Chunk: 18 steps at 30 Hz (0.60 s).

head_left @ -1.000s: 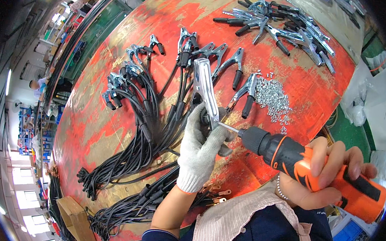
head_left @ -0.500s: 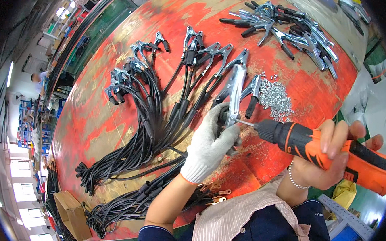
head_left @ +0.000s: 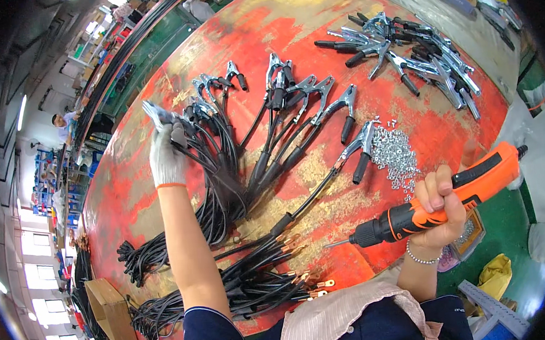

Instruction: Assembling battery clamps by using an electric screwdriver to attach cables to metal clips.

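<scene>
Over the left side of the red table (head_left: pixel 119 193), we close our gloved left hand (head_left: pixel 170 153) around a silver clamp (head_left: pixel 157 115); our bare right hand (head_left: pixel 442 205) wraps a power screwdriver (head_left: pixel 402 221), bit (head_left: pixel 338 245) pointing left. Black cables (head_left: pixel 224 189) and loose nuts (head_left: pixel 393 154) lie between.

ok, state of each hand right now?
Left hand, white-gloved: closed on silver metal clamp.
Right hand, bare: closed around orange-and-black power screwdriver.

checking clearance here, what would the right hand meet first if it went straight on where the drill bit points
Following the drill bit, the right hand would probably meet the copper cable ends first; height above the table is unclear, so it might pass over them.
</scene>
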Tool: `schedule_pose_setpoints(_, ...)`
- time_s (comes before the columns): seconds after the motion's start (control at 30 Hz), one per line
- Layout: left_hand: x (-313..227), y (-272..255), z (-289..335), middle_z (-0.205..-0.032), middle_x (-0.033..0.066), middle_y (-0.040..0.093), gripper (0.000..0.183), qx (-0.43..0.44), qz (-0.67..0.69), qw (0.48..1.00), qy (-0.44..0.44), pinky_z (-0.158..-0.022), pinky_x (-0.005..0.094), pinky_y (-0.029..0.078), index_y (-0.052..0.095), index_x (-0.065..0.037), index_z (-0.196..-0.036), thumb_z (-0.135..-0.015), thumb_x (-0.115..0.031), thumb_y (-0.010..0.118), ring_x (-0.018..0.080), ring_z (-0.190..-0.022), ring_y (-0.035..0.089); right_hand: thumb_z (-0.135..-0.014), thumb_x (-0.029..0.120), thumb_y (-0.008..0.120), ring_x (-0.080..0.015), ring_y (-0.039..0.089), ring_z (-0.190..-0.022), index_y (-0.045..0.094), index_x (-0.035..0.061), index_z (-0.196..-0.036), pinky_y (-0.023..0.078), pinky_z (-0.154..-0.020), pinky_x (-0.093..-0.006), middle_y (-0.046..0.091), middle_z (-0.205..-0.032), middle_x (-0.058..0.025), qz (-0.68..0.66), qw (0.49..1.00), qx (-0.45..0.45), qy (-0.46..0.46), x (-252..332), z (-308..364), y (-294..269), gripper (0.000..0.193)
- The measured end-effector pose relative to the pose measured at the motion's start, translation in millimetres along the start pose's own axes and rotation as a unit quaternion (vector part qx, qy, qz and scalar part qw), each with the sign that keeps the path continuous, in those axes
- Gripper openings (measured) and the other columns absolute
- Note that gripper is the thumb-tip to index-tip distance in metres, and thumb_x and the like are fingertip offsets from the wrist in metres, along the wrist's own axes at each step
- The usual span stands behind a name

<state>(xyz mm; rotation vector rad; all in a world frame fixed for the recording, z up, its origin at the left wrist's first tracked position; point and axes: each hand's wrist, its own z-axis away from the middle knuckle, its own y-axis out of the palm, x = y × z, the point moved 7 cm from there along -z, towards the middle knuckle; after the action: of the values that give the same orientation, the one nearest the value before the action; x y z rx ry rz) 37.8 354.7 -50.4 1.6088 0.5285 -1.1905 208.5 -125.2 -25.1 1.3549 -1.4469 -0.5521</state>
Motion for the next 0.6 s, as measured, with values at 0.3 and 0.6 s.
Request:
schedule_pose_setpoints(0.3,34.8,-10.4,-20.0,-0.099,0.0163,0.06,0.02,0.002,0.233,0.966,-0.112,-0.086,0.0403,0.053,0.052,0.006,-0.105,-0.085,0.002,0.055,0.0284,-0.094,0.06,-0.083,0.003,0.052,-0.009,0.044,-0.064,0.018,0.0066,-0.142,0.041,-0.059,-0.0211,0.049,-0.085,-0.0072,0.105,0.994,-0.014,-0.004,1.6,-5.6,-6.0,0.069)
schedule_pose_setpoints(0.6,-35.6,-9.8,52.9,-0.086,0.0098,0.06,0.017,-0.116,-0.598,0.763,0.216,-0.072,0.0329,0.045,0.058,-0.001,-0.093,-0.082,-0.014,0.055,0.0196,-0.075,0.056,-0.075,-0.005,0.059,-0.0172,0.061,-0.067,0.021,0.0082,-0.139,0.053,-0.062,-0.0308,0.057,-0.114,-0.0247,0.116,0.979,-0.058,0.16,-35.1,-0.6,-16.8,0.075)
